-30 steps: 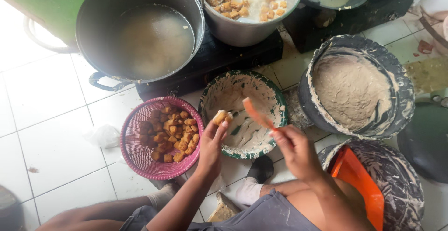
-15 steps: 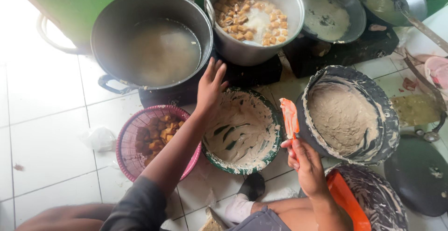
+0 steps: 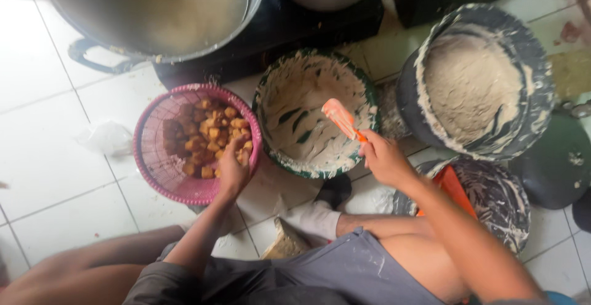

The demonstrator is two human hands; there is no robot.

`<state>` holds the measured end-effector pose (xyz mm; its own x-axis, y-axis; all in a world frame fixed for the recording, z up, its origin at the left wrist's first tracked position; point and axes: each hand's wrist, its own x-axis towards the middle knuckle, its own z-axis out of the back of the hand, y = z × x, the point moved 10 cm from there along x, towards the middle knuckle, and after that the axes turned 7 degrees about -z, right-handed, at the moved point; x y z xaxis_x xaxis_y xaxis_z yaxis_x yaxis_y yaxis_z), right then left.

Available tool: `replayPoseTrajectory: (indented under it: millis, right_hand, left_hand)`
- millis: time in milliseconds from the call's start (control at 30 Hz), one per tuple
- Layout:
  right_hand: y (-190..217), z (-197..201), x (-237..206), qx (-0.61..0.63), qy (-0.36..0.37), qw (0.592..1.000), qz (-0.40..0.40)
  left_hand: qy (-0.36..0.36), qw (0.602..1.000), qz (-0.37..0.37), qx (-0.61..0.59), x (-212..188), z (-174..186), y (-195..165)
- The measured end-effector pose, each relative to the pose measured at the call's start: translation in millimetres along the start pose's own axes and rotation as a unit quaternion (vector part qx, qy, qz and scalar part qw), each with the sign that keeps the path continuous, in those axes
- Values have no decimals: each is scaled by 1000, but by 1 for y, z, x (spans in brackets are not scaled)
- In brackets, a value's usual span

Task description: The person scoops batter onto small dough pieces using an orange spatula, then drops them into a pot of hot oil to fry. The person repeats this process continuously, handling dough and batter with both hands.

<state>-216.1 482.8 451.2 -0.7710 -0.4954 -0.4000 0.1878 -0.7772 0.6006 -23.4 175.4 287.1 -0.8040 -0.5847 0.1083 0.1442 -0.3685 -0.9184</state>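
The left hand (image 3: 234, 171) reaches into the pink basket (image 3: 161, 166), its grip curled narrow over the fried golden cubes (image 3: 206, 139) heaped at the basket's centre; whether it pinches a piece cannot be told. The right hand (image 3: 383, 157) has its grip closed around the handle of an orange spatula (image 3: 342, 119), whose batter-coated blade points to 10 o'clock over the green-rimmed batter bowl (image 3: 289, 151). That bowl sits just beside the basket, at its 3 o'clock, on the white tiled floor (image 3: 49, 157). At 2 o'clock from the right hand stands a dark bowl of flour (image 3: 474, 83); a large metal pot (image 3: 148, 16) stands at 12 o'clock from the basket.
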Motion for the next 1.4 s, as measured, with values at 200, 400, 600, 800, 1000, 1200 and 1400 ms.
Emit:
replayPoseTrajectory:
  millis: [200, 400, 600, 800, 1000, 1200, 1400]
  right_hand:
    - [-40, -67, 78, -380, 54, 924, 5]
    - [-22, -127, 137, -334, 23, 942, -16]
    - [16, -176, 160, -269, 24, 960, 67]
    - [7, -210, 158, -187, 180, 963, 75]
    - [-29, -210, 123, -3, 322, 946, 48]
    - [-81, -234, 68, 229, 359, 884, -193]
    - [-46, -221, 38, 402, 349, 814, -234]
  left_hand:
    - [155, 871, 386, -262, -98, -112, 32]
    - [63, 942, 321, -78, -78, -112, 41]
    - [56, 924, 360, -117, -46, -128, 53]
    - [55, 912, 395, -98, -46, -131, 57]
    - [51, 913, 390, -111, -50, -131, 53]
    - [101, 921, 360, -110, -62, -118, 57]
    - [280, 876, 369, -133, -85, -98, 50]
